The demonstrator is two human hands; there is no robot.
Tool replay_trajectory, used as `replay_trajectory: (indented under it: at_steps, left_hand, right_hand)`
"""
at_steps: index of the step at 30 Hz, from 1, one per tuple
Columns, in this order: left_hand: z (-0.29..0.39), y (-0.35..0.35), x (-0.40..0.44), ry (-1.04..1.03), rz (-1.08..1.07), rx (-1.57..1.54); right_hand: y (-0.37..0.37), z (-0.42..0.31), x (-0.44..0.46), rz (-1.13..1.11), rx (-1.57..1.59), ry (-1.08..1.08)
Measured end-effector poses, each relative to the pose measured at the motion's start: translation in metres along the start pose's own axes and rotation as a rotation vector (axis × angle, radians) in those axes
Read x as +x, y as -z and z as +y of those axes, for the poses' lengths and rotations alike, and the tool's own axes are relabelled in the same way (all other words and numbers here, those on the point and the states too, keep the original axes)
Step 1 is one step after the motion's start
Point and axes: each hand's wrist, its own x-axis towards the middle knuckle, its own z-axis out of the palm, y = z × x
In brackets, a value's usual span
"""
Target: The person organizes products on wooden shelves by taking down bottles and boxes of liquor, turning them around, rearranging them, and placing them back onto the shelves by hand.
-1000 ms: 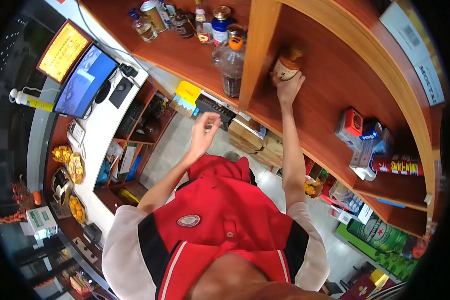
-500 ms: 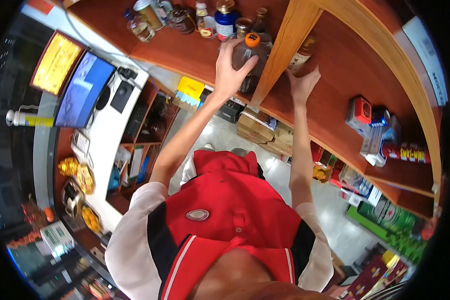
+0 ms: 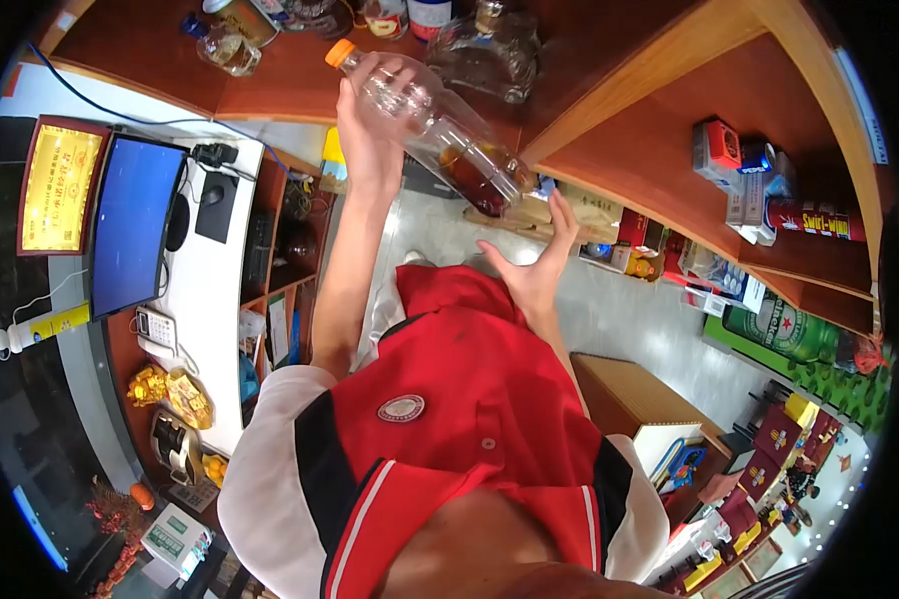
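Observation:
A clear plastic bottle [image 3: 425, 122] with an orange cap and some dark liquid at its bottom is tilted in front of the shelf. My left hand [image 3: 370, 140] is wrapped round its upper part. My right hand [image 3: 537, 262] is beside the bottle's lower end, fingers spread, holding nothing. Behind the bottle, a dark glass bottle [image 3: 484, 60] stands on the wooden shelf [image 3: 300, 75], near a small clear bottle with a blue cap [image 3: 228, 50].
A desk [image 3: 210, 299] with a monitor [image 3: 135, 225] and a phone [image 3: 158, 327] lies to the left. Boxes and a Pepsi can [image 3: 756, 158] sit in the right shelf compartment. A cardboard box [image 3: 634, 394] stands at the lower right.
The plastic bottle has left the shelf in my left hand and tilted. My right hand has let go of the small brown-and-cream bottle and moved down toward the plastic bottle's base. The view has turned.

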Motion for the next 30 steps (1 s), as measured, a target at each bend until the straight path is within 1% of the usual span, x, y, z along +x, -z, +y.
replay_trajectory:
  at_steps: [1, 2, 3, 4, 5, 7, 9, 11, 12, 14, 15, 17, 18, 20, 21, 23, 24, 25, 27, 28, 29, 30]
  left_hand:
    - [-0.002, 0.01, -0.002, 0.011, 0.015, -0.001]
    - [-0.004, 0.018, -0.003, 0.119, -0.042, -0.186]
    - [-0.006, 0.024, -0.005, 0.227, -0.102, -0.372]
    - [-0.012, 0.027, -0.009, 0.263, -0.037, -0.345]
    - [-0.013, 0.028, -0.013, 0.278, -0.032, -0.348]
    - [-0.018, 0.024, -0.022, 0.285, -0.017, -0.324]
    - [-0.015, 0.01, -0.032, 0.242, -0.034, -0.224]
    - [-0.009, -0.016, -0.052, 0.197, -0.046, -0.079]
    - [-0.015, -0.028, -0.065, 0.225, -0.076, -0.088]
    - [-0.028, -0.056, -0.093, -0.001, 0.052, 0.098]
    - [-0.035, -0.064, -0.103, 0.011, 0.027, 0.098]
    - [-0.055, -0.073, -0.124, -0.132, -0.194, 0.239]
    - [-0.064, -0.079, -0.132, -0.165, -0.252, 0.284]
    - [-0.081, -0.093, -0.137, -0.252, -0.352, 0.401]
    - [-0.088, -0.098, -0.136, -0.246, -0.384, 0.388]
    - [-0.097, -0.109, -0.132, -0.367, -0.517, 0.522]
    - [-0.103, -0.122, -0.13, -0.415, -0.512, 0.421]
    - [-0.104, -0.126, -0.126, -0.418, -0.534, 0.416]
    - [-0.095, -0.124, -0.11, -0.593, -0.448, 0.527]
    - [-0.089, -0.118, -0.1, -0.598, -0.406, 0.596]
    - [-0.083, -0.11, -0.09, -0.603, -0.361, 0.665]
    - [-0.081, -0.102, -0.082, -0.565, -0.282, 0.68]
  right_hand:
    - [-0.005, -0.007, -0.002, 0.039, -0.016, 0.1]
    - [-0.009, -0.01, -0.003, 0.081, -0.032, 0.2]
    - [-0.013, -0.007, -0.005, 0.071, -0.038, 0.189]
    - [-0.015, -0.001, -0.008, 0.079, 0.011, 0.291]
    - [-0.014, 0.003, -0.011, 0.091, 0.059, 0.391]
    - [-0.004, 0.001, -0.023, 0.059, 0.011, 0.337]
    - [0.01, -0.006, -0.029, 0.02, -0.076, 0.151]
    - [0.018, -0.006, -0.034, 0.087, -0.145, 0.107]
    - [0.02, -0.001, -0.04, 0.114, -0.176, 0.085]
    - [0.028, 0.003, -0.043, 0.143, -0.224, 0.081]
    - [0.032, 0.005, -0.043, 0.166, -0.233, 0.071]
    - [0.04, 0.01, -0.044, 0.093, -0.288, -0.016]
    - [0.043, 0.015, -0.044, 0.116, -0.298, -0.026]
    - [0.047, 0.029, -0.039, 0.155, -0.331, -0.179]
    - [0.053, 0.035, -0.033, 0.186, -0.343, -0.188]
    - [0.063, 0.049, -0.02, 0.239, -0.265, -0.156]
    - [0.067, 0.06, -0.013, 0.289, -0.275, -0.138]
    - [0.07, 0.072, -0.003, 0.312, -0.276, -0.141]
    - [0.074, 0.098, 0.019, 0.401, -0.171, -0.228]
    - [0.078, 0.112, 0.032, 0.426, -0.176, -0.289]
    - [0.081, 0.129, 0.044, 0.441, -0.167, -0.287]
    - [0.085, 0.148, 0.057, 0.476, -0.199, -0.249]
